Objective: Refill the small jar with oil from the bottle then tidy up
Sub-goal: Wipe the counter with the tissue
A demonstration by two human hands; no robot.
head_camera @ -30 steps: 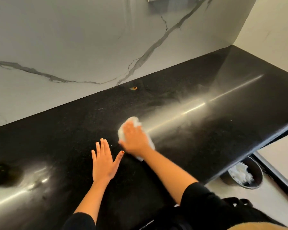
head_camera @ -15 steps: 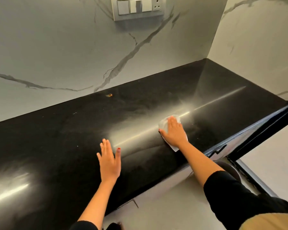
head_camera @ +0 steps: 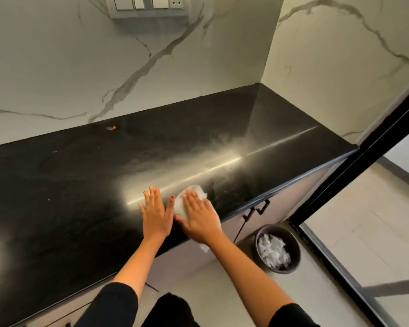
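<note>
Left hand: I see it flat on the black bench, fingers straight, holding nothing.
Right hand: flat too, fingers straight, pressing down on the white tissue.
Tissue: by the bench's near edge, just right of the left hand.
Bin: on the floor, right.

There are two hands, the left hand and the right hand. There is one white cloth. There is one black table, and one tiny orange crumb is on it. There is one round bin on the floor. The crumpled paper in it is too bunched up to count. There is one switch plate on the wall. There are two dark handles under the table.
</note>
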